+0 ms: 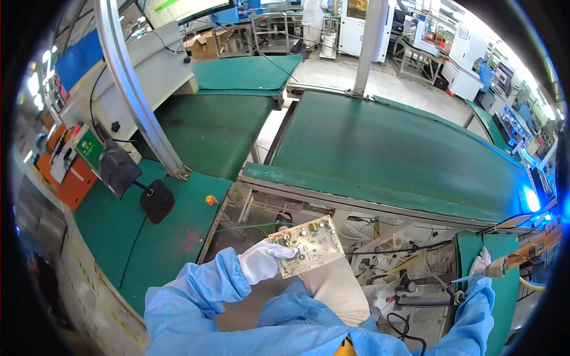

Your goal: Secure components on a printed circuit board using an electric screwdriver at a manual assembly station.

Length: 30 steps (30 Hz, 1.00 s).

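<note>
My left hand (261, 261), in a white glove, is closed on the near left edge of a printed circuit board (312, 246). The board is tan, with several small components on its upper face, and is held tilted above my lap. Far to the right, my right hand (481, 261), also gloved, reaches over a narrow green surface (504, 302). Beside it is a brown and orange tool (502, 267) with a pale blue pointed tip that crosses in front of the hand. My right fingers are too small and partly hidden to show whether they grip anything.
A wide green conveyor belt (380, 148) lies ahead, with a metal frame along its near edge. At left, a green bench (172, 237) carries a black stand (157, 202) and a metal post (133, 89). Cables and a black cylinder (421, 298) sit low at right.
</note>
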Available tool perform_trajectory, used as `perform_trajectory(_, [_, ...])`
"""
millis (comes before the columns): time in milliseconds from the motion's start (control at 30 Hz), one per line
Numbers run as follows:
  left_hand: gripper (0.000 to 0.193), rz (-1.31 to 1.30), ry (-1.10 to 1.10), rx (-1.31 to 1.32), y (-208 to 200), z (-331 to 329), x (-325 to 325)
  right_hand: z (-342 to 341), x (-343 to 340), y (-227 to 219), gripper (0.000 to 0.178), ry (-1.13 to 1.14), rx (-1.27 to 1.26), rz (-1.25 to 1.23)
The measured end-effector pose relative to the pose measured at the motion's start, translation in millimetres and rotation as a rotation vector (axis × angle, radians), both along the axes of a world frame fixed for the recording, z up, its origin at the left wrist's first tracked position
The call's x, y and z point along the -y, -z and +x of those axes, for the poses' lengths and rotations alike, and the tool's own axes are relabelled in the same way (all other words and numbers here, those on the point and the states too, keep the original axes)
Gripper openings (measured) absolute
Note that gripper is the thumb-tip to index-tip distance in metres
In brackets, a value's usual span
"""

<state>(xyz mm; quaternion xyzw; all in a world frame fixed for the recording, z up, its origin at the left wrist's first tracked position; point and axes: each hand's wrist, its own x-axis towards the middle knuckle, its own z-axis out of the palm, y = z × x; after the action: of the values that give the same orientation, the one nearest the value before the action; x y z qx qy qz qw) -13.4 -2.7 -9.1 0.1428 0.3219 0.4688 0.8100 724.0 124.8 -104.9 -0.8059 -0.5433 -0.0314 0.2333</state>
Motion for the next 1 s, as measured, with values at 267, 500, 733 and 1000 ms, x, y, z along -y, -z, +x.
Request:
perform_trajectory(267, [0.046,-0.013,-0.008,-0.060,-5,-1,-1,10,-3,3,0.049,-0.025,-0.018,0.016])
perform_trajectory(500, [0.041,0.015,-0.018,-0.056,4,-1,-4,39,-9,39,0.050,-0.162,-0.212,0.412])
perform_trajectory(733, [0.043,-0.013,-0.016,-0.042,-1,-2,-2,-9,7,-11,0.050,-0.024,-0.042,-0.003])
perform_trajectory(1000, [0.044,0.008,0.017,-0.077,-3,-3,-4,9,10,-3,0.050,0.072,0.170,-0.079])
